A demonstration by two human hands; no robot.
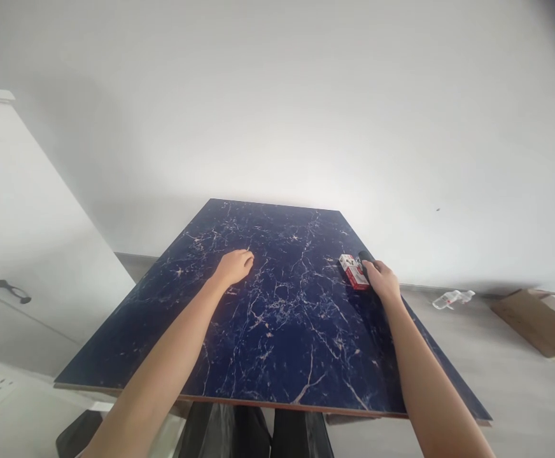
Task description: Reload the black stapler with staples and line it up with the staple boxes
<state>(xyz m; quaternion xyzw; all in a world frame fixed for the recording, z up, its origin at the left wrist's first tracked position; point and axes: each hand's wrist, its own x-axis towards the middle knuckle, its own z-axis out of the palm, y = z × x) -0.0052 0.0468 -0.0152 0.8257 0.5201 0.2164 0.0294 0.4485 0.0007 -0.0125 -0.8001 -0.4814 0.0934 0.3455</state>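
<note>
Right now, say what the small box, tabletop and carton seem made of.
Small box: probably thin card, smooth; printed faces, crisp edges. Tabletop: perhaps laminate, glossy; red reflection by the box, brown edge under marble veining. Carton: likely cardboard, matte; plain brown panels.

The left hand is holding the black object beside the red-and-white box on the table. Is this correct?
Not the left hand: the head view shows the right hand holding the black object beside the box on the table.

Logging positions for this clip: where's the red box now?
In the head view, the red box lies on the right side of the table, just left of the right hand.
</note>
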